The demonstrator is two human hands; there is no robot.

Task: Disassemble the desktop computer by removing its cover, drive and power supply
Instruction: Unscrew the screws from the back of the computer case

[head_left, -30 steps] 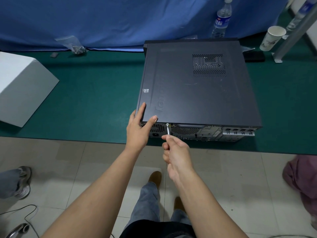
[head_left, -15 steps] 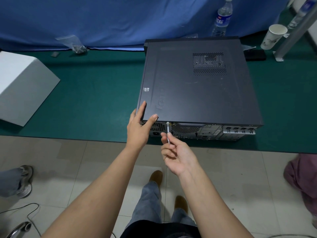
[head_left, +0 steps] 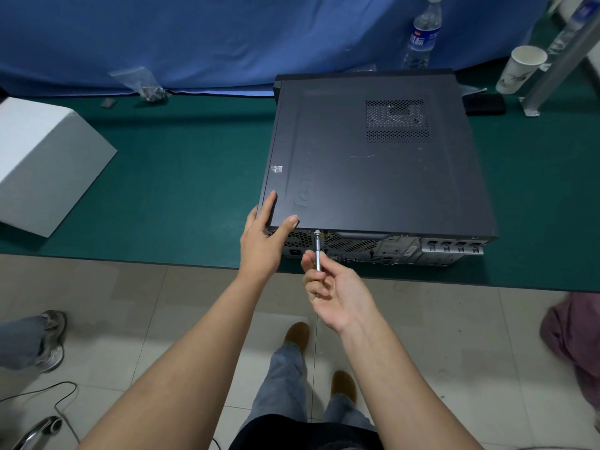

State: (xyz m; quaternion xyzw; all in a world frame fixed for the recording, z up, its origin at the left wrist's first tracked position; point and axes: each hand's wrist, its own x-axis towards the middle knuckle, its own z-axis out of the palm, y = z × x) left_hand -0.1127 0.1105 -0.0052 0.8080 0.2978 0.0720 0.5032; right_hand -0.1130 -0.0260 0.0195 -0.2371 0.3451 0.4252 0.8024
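A: Which step is in hand here?

B: The first one, I think, the cover. The desktop computer (head_left: pixel 373 164) lies flat on the green desk (head_left: pixel 181 177), with its rear panel at the near edge of the desk, and the cover (head_left: pixel 357 190) is on it, not yet taken off.

A: And the hands?

B: The left hand (head_left: pixel 264 245) rests on the near left corner of the cover, fingers straight on top and thumb along the rear edge; it holds nothing, it only steadies the case. The right hand (head_left: pixel 334 287) pinches a thin metal screwdriver (head_left: pixel 318 253) between the fingertips, palm turned up. The tip of the tool meets a screw (head_left: pixel 317 233) at the top of the rear panel, just beside the left thumb.

A: So the grip is narrow?

B: Yes, narrow, closed on the shaft only (a light hold, good for twirling, less good for force).

A: What does the next move call for?

B: In my judgement, turning the shaft while the tip is kept straight in the screw head, until the screw is free. Whether other screws hold the cover I cannot tell; the rest of the rear panel is too small to read.
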